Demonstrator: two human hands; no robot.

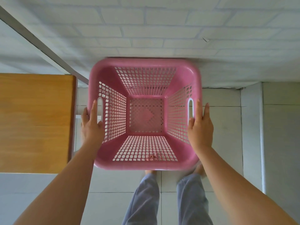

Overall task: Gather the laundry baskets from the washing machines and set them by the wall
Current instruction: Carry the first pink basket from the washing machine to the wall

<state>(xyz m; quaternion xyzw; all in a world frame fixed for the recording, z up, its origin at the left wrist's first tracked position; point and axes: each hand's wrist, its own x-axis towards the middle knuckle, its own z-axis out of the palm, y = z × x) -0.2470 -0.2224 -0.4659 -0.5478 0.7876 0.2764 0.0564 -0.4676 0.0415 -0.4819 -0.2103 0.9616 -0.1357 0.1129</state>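
Hands, left (91,125) and right (201,127), grip the pink laundry basket (144,164) by its 2 side rims, far rim against the white brick wall (162,30).

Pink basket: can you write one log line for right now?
pink laundry basket empty | left hand, right hand on side rims | against brick wall

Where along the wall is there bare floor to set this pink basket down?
Bare tile lies right of the pink basket, between the brick wall and the white pipe. Left is crowded: the wooden tabletop leaves only a narrow gap. Both hands, left and right, grip the rim.
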